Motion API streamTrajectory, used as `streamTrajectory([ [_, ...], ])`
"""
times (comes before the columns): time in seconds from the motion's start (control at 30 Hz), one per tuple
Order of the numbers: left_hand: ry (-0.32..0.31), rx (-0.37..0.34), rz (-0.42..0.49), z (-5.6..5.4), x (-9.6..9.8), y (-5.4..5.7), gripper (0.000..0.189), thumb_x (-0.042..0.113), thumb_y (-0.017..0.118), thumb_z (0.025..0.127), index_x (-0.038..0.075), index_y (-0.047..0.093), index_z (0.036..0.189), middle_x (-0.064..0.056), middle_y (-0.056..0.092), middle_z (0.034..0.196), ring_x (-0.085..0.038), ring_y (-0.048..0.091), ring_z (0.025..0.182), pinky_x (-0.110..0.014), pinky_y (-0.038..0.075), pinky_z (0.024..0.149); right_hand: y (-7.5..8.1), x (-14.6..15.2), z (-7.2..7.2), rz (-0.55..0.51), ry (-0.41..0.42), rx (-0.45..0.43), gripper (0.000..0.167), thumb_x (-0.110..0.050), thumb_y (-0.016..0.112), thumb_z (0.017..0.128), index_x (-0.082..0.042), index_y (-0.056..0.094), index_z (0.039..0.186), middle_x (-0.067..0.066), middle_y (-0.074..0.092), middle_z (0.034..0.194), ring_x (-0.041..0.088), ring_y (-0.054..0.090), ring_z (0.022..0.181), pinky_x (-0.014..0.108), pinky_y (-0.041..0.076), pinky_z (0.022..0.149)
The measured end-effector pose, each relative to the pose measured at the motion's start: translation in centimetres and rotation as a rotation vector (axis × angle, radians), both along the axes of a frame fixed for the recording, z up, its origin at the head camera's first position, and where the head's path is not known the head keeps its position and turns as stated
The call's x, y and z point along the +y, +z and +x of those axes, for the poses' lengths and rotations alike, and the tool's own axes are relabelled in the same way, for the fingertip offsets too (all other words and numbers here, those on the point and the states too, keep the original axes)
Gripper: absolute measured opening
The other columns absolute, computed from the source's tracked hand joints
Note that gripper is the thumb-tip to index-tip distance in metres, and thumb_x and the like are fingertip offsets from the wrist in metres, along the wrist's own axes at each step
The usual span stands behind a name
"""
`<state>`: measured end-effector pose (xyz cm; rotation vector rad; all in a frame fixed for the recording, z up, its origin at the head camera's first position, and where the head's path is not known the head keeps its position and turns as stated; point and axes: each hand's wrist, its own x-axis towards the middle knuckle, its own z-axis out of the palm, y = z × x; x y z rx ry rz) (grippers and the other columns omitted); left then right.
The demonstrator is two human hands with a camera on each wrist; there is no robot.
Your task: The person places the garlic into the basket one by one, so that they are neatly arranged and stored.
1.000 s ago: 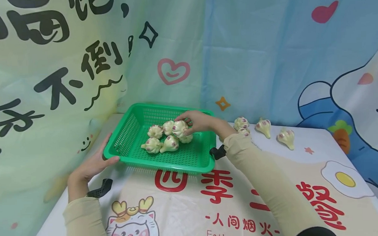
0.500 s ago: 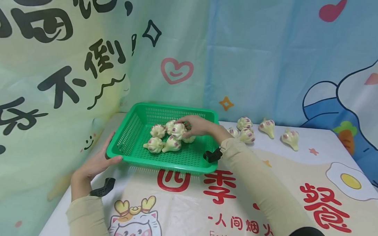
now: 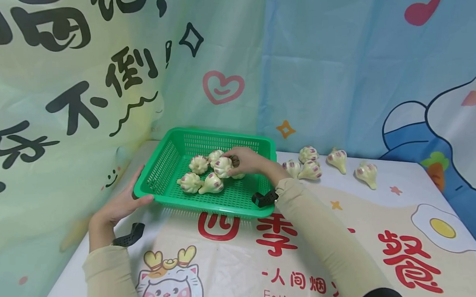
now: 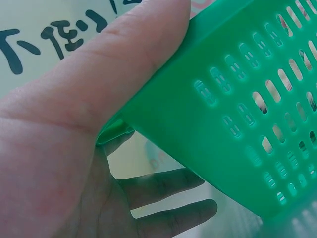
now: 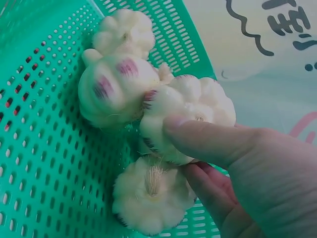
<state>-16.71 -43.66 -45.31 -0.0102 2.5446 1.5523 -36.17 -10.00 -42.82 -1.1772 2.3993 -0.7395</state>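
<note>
A green plastic basket (image 3: 220, 207) with slotted walls stands on the table, several garlic bulbs inside. My right hand (image 3: 246, 160) reaches over its right side and pinches a garlic bulb (image 3: 223, 167) between thumb and fingers. In the right wrist view that bulb (image 5: 210, 101) lies against a purple-streaked bulb (image 5: 116, 91), with another bulb (image 5: 152, 201) just below. My left hand (image 3: 119, 206) holds the basket's left corner. Its thumb (image 4: 133, 44) lies over the rim, and the other fingers (image 4: 163, 188) spread outside the wall, some of them apart from it.
Several more garlic bulbs (image 3: 310, 169) lie on the table right of the basket, two of them (image 3: 337, 160) standing apart farther right. A printed cloth backdrop (image 3: 310, 76) rises directly behind. The printed tablecloth (image 3: 226, 271) stretches in front of the basket.
My right hand has moved slightly down with its garlic bulb. The two front bulbs in the basket have shifted a little left. My left hand stays at the basket's corner.
</note>
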Motion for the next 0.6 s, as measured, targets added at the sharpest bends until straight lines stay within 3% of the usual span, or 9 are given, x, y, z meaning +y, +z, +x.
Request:
streamTrajectory([
  [0.27, 0.001, -0.004, 0.000, 0.0, 0.0, 0.0, 0.098, 0.031, 0.062, 0.091, 0.040, -0.016, 0.149, -0.019, -0.001, 0.157, -0.040, 0.009, 0.138, -0.069, 0.012, 0.105, 0.1, -0.3, 0.1, 0.090, 0.015, 0.118, 0.059, -0.028, 0.072, 0.085, -0.011, 0.051, 0.137, 0.009, 0.054, 0.126, 0.021, 0.056, 0.110, 0.033, 0.048, 0.091],
  [0.43, -0.005, 0.002, 0.011, -0.1, 0.0, 0.0, 0.098, 0.030, 0.062, 0.091, 0.038, -0.016, 0.149, -0.018, -0.004, 0.157, -0.040, 0.006, 0.140, -0.069, 0.012, 0.105, 0.5, -0.6, 0.6, 0.154, 0.090, 0.243, 0.052, -0.026, 0.072, 0.085, -0.010, 0.057, 0.132, 0.009, 0.057, 0.119, 0.020, 0.054, 0.099, 0.034, 0.046, 0.084],
  [0.6, -0.001, 0.005, -0.003, -0.1, 0.1, 0.1, 0.097, 0.032, 0.062, 0.091, 0.039, -0.016, 0.149, -0.019, -0.003, 0.157, -0.041, 0.007, 0.139, -0.070, 0.013, 0.105, 0.7, -1.1, 1.1, 0.224, 0.158, 0.308, 0.050, -0.025, 0.071, 0.086, -0.010, 0.057, 0.131, 0.010, 0.054, 0.128, 0.021, 0.053, 0.108, 0.034, 0.045, 0.089],
])
